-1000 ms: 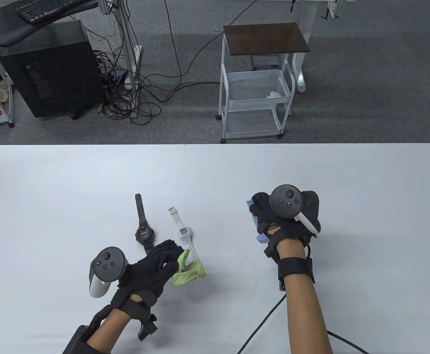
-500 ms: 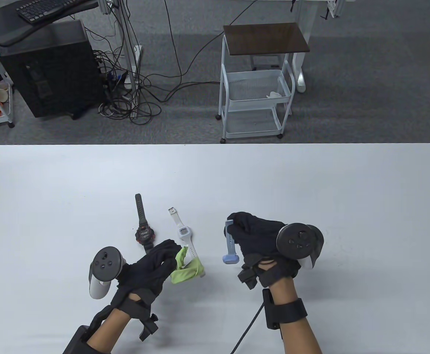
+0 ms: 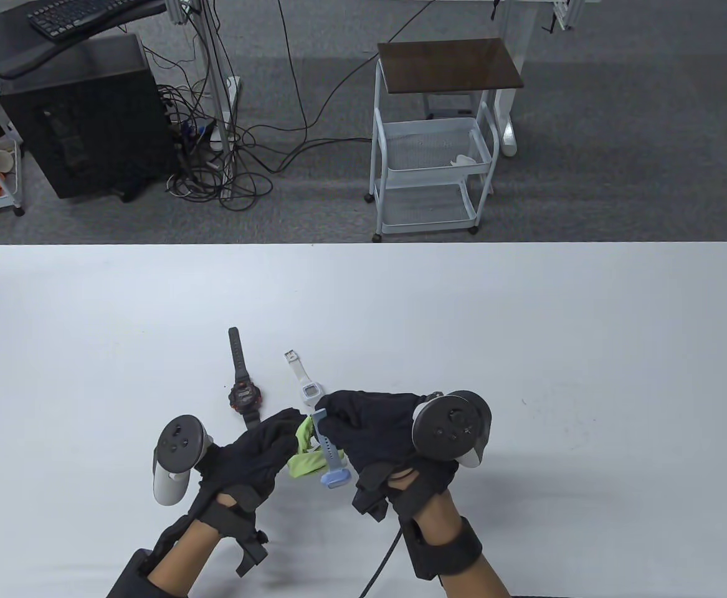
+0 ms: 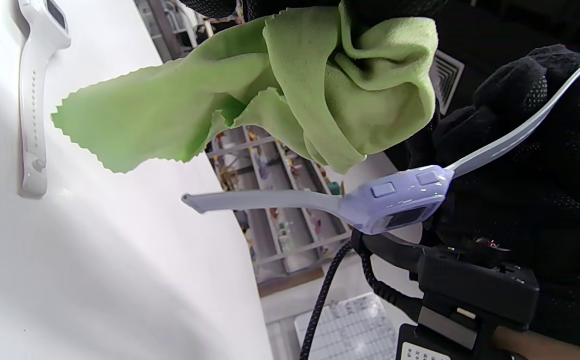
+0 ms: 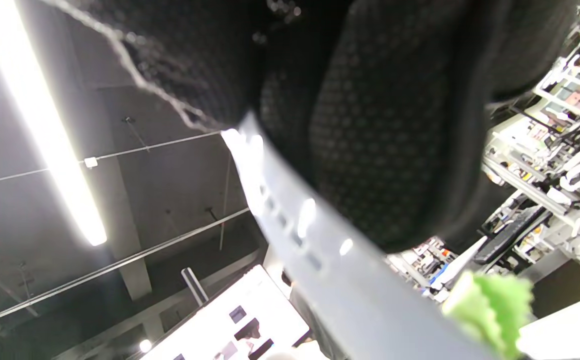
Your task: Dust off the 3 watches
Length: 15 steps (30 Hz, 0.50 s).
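3 watches are in view: a black watch (image 3: 243,387) and a white watch (image 3: 308,390) lie flat on the table (image 3: 525,324) side by side, while the lavender watch (image 3: 331,458) is lifted off it. The right hand (image 3: 382,430) pinches that watch by its upper strap, so the case hangs below the fingers. Just beside it, the left hand (image 3: 257,455) grips a bunched green cloth (image 3: 304,451), which sits right against the watch's strap.
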Available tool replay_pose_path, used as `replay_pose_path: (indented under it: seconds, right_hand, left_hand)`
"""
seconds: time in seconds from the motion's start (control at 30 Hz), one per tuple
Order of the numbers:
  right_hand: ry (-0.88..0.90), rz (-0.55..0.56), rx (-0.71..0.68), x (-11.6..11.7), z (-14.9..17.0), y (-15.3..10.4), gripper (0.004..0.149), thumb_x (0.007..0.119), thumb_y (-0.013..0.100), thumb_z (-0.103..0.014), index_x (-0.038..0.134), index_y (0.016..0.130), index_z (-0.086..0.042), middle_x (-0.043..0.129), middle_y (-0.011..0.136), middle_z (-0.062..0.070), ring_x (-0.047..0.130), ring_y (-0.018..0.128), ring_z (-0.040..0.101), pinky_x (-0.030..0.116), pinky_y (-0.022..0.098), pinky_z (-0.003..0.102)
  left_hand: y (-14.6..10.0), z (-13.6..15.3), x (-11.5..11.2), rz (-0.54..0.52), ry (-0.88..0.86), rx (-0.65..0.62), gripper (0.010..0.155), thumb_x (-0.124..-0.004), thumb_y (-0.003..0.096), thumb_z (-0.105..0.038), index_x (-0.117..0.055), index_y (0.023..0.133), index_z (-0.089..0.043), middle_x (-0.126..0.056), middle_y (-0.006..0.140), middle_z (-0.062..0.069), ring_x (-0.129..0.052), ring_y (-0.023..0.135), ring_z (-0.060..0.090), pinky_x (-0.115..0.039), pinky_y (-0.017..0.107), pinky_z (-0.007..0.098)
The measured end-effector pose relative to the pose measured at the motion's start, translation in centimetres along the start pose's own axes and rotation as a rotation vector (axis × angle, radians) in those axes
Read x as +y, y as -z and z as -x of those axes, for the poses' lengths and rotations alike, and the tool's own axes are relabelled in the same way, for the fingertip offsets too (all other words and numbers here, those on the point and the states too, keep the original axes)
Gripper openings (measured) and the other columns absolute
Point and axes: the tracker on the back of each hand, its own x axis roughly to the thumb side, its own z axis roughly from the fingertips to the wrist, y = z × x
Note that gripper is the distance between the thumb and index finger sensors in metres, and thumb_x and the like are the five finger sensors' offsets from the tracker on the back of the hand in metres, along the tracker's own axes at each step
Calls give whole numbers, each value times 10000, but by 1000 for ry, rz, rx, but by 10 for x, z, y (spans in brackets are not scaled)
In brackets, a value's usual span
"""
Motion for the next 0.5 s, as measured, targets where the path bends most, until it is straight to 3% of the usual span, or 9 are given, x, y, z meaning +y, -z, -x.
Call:
replay_pose_path:
  seconds: [0.5]
  right_hand:
    - [156,14,21,-10,5,-5,380,840,363,-399,940,638,-156,1111,385,74,1132,174,187,810,419,515]
  left_hand:
    - [4,9,-10,55,-49,30,459,-595,624,-443,-649,984,-162,-592,1128,81,-448,1114,453,-310,753,692]
